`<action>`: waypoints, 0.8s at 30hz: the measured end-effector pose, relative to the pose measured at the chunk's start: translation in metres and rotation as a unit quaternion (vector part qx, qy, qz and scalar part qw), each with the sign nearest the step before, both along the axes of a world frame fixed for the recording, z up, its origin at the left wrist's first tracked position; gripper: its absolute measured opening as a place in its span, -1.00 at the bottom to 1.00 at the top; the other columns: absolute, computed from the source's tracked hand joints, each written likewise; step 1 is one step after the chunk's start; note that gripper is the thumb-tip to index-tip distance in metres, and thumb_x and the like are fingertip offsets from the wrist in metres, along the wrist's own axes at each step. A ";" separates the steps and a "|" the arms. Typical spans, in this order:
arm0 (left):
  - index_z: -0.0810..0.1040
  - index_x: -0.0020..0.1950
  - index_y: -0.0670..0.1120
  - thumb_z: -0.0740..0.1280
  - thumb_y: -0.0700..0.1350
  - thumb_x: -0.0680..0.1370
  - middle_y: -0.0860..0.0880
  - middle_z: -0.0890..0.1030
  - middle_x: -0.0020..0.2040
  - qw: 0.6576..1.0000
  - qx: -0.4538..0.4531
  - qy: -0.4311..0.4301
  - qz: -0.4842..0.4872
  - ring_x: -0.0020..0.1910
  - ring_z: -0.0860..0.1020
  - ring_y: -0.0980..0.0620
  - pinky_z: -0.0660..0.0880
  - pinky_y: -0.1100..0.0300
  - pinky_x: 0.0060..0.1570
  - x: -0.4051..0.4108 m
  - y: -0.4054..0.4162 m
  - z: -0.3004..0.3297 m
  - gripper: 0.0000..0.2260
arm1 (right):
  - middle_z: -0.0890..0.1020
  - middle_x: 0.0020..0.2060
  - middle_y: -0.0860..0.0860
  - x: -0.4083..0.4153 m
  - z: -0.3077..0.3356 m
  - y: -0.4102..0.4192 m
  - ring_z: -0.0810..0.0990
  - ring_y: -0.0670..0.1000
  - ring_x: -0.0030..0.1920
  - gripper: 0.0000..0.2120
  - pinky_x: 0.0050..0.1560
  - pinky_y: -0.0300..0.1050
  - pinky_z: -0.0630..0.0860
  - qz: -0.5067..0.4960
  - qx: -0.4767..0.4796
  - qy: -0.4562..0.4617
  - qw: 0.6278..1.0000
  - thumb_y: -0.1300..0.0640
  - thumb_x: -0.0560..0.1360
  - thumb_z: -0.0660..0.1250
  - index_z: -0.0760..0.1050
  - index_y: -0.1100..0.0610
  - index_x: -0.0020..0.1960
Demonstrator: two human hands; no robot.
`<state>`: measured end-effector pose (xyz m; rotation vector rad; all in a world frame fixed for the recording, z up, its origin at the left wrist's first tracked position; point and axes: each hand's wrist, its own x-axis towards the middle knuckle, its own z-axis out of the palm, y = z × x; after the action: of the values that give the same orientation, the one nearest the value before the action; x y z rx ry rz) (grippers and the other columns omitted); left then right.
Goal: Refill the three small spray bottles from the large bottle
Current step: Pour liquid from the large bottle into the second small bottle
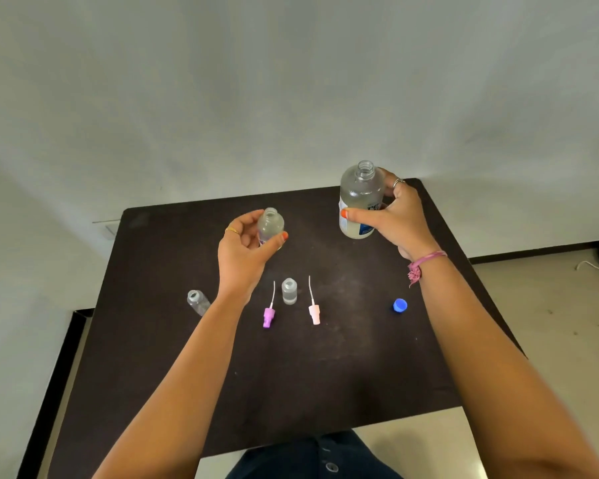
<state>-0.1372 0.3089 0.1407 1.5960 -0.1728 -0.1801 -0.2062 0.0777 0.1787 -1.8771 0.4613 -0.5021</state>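
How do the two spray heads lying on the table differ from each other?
The purple spray head lies left of the standing small bottle; the pale pink spray head lies right of it. The purple one's dip tube runs nearly straight, while the pink one's curves slightly. Both are off their bottles, lying flat on the dark table with tubes pointing away from the person.

Your large bottle point(359, 198) carries a white-and-blue label point(363, 224), but your right hand point(400, 221) covers most of it; the print is too blurred to read. No other text visible.
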 end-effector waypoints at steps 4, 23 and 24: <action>0.51 0.25 -0.10 0.55 -0.21 0.40 0.04 0.65 0.10 0.999 0.035 0.019 0.006 0.05 0.65 0.18 0.55 0.38 0.02 -0.003 0.012 -0.028 -0.54 | 0.57 0.09 -0.17 -0.005 -0.021 0.004 0.54 -0.15 0.11 -0.34 0.05 -0.28 0.54 -0.005 -0.001 0.019 1.000 0.13 0.22 0.63 0.47 -0.07 0.25; 0.44 0.23 -0.05 0.49 -0.27 0.45 0.06 0.59 0.10 0.978 0.132 0.154 0.048 0.12 0.58 0.07 0.49 0.25 0.15 0.010 0.040 -0.140 -0.58 | 0.52 0.13 -0.15 -0.002 -0.076 0.017 0.51 -0.07 0.15 -0.36 0.10 -0.30 0.49 -0.025 -0.028 0.054 0.998 0.08 0.27 0.60 0.40 -0.15 0.25; 0.45 0.23 -0.05 0.50 -0.27 0.44 0.05 0.59 0.10 0.977 0.138 0.156 0.048 0.12 0.58 0.08 0.49 0.24 0.16 0.011 0.039 -0.142 -0.57 | 0.52 0.13 -0.16 -0.001 -0.077 0.017 0.52 -0.08 0.14 -0.36 0.09 -0.32 0.48 -0.026 -0.028 0.053 0.998 0.08 0.27 0.60 0.40 -0.16 0.24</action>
<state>-0.1265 0.3482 -0.0013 1.8222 0.1811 -0.3892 -0.2074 0.0950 0.1018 -1.9570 0.5733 -0.4558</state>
